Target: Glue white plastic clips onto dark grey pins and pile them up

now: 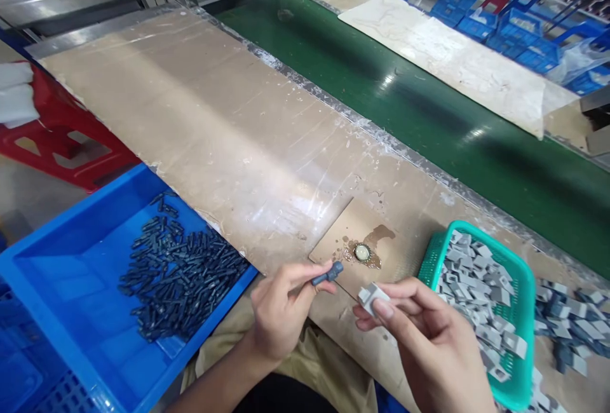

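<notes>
Pinched between the thumb and fingers of my left hand is a dark blue plastic pin with a wider, knobbed end. My right hand grips a light grey plastic block that has a small tab on its near-left side. The pin and the block are apart, a short gap between them. Just beyond both hands lies a piece of cardboard, bearing a small round cap filled with pale stuff and ringed by a wet, oily stain.
A blue bin holds many dark blue pins at left. At right, a green basket is full of grey blocks; joined grey-and-blue pieces lie beside it. A green conveyor belt runs behind the table. A red stool stands at left.
</notes>
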The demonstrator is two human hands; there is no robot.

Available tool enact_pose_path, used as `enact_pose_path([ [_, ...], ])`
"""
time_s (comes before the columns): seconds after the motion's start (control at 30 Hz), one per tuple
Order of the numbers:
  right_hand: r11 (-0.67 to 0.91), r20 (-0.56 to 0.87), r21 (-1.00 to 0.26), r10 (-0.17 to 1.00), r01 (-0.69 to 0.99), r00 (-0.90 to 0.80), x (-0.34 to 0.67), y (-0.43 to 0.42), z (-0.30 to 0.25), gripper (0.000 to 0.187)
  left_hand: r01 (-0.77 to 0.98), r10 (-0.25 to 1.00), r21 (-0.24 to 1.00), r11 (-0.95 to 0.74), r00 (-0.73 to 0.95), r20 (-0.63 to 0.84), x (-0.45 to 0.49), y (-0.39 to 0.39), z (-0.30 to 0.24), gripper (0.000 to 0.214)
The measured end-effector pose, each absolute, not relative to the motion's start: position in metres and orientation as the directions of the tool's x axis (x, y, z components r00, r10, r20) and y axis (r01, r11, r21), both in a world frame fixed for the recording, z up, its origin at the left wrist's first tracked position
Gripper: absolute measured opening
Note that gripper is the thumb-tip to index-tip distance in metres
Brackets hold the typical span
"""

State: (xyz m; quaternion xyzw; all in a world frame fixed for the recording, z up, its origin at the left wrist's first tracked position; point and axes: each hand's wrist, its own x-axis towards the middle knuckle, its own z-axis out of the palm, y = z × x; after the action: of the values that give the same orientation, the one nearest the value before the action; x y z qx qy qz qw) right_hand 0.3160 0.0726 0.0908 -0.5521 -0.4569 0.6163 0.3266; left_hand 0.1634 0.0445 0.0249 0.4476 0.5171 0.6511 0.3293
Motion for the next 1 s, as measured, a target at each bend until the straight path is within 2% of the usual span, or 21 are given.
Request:
enact_pose_path([
  [0.07,-0.446,-0.446,-0.894,0.879,0.039,-0.166,0.31,0.069,0.09,0.021,0.294,0.833,0.88,-0.373,-0.313,0.457,0.162,0.04,0.021,0.048],
  [0.17,-0.552,-0.547,-0.833,0.832,-0.041,-0.099,0.3,0.066,0.091,0.025,0.472,0.76,0.745,-0.471,-0.213,0.615,0.16,0.039,0.019,0.061],
  [0.27,-0.586,-0.582,-0.808,0.81,-0.065,-0.066,0.294,0.066,0.093,0.027,0.509,0.729,0.682,-0.525,-0.145,0.669,0.157,0.04,0.019,0.065],
  [0.4,-0.598,-0.593,-0.799,0.801,-0.062,-0.078,0.297,0.068,0.092,0.026,0.461,0.741,0.664,-0.589,-0.02,0.671,0.15,0.041,0.022,0.051],
  [0.5,-0.616,-0.608,-0.786,0.785,-0.053,-0.117,0.303,0.071,0.088,0.025,0.484,0.713,0.596,-0.641,0.086,0.696,0.144,0.046,0.028,0.05],
  [0.63,-0.668,-0.636,-0.738,0.735,-0.094,-0.235,0.309,0.075,0.081,0.026,0.556,0.565,0.355,-0.751,0.264,0.782,0.136,0.058,0.04,0.033],
  [0.7,-0.691,-0.653,-0.712,0.717,-0.126,-0.243,0.311,0.078,0.079,0.028,0.581,0.507,0.26,-0.771,0.314,0.802,0.134,0.064,0.045,0.027],
  [0.87,-0.701,-0.673,-0.7,0.712,-0.14,-0.201,0.308,0.086,0.073,0.032,0.487,0.472,0.269,-0.831,0.36,0.805,0.136,0.075,0.037,0.028],
  [0.93,-0.684,-0.662,-0.72,0.728,-0.119,-0.178,0.309,0.087,0.072,0.034,0.402,0.449,0.302,-0.865,0.347,0.823,0.137,0.077,0.021,0.037],
  [1.0,-0.647,-0.638,-0.759,0.761,-0.07,-0.117,0.316,0.085,0.073,0.037,0.308,0.535,0.451,-0.838,0.299,0.79,0.136,0.074,0.005,0.05],
])
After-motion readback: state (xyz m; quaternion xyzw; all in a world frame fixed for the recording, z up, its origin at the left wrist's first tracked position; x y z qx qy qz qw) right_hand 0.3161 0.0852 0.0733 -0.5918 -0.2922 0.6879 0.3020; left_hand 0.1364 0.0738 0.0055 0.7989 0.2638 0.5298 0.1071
